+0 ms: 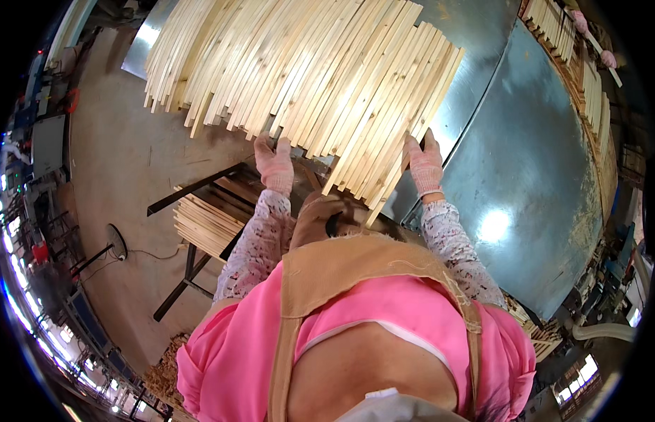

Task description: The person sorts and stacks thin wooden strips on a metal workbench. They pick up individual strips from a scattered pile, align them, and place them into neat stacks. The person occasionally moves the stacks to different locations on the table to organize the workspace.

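Observation:
A broad layer of pale wooden strips (306,77) lies side by side, their near ends uneven. Both my hands wear pinkish work gloves. My left hand (274,167) is at the near ends of the strips left of centre, thumb and forefinger parted, fingertips touching or almost touching the wood. Beside the rightmost strips is my right hand (424,167), its thumb against their edge and a dark gap between thumb and fingers. Between my hands, several strips stick out towards my body. My other fingers are partly hidden.
A shiny metal tabletop (531,162) extends right, with a seam across it. More strips (208,225) rest on a dark metal stand (176,299) at lower left. Another person's gloved hand (607,59) is at far upper right. A round-based stand (116,241) with a cable is on the floor.

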`<state>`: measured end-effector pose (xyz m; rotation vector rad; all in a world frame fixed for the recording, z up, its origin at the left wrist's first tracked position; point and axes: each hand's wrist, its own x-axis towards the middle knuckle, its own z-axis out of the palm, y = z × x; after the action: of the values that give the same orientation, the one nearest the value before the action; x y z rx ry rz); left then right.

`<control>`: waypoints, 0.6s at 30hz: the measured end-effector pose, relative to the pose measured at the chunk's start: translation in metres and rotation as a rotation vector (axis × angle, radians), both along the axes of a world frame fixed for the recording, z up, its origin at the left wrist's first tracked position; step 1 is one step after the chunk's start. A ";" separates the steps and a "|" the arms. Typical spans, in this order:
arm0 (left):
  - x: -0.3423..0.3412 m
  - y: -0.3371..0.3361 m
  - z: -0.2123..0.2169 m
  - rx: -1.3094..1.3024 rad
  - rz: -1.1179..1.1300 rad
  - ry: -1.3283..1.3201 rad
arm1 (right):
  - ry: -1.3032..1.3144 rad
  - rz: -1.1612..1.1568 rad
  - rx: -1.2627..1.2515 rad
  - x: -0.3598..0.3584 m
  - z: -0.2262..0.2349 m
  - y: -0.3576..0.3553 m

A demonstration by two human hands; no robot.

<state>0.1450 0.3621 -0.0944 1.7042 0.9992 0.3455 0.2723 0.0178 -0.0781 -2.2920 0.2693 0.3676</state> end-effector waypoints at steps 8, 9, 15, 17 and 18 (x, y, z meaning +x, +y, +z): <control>0.024 -0.022 0.039 0.365 -0.561 0.296 | 0.135 -0.044 0.005 0.044 0.017 -0.052; 0.048 -0.018 0.044 0.477 -0.630 0.272 | 0.130 -0.033 -0.040 0.049 0.024 -0.053; 0.188 -0.008 0.022 0.019 -0.730 0.124 | -0.173 -0.111 0.003 0.042 0.018 -0.027; 0.193 -0.001 0.013 -0.330 -0.659 0.047 | -0.023 -0.146 0.269 0.047 0.022 -0.027; 0.194 -0.001 0.014 -0.307 -0.713 0.086 | 0.040 -0.197 0.375 0.045 0.024 -0.028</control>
<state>0.3395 0.3614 -0.0805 1.6755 0.4197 -0.3326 0.3175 -0.0098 -0.0542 -1.8744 0.4063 0.3315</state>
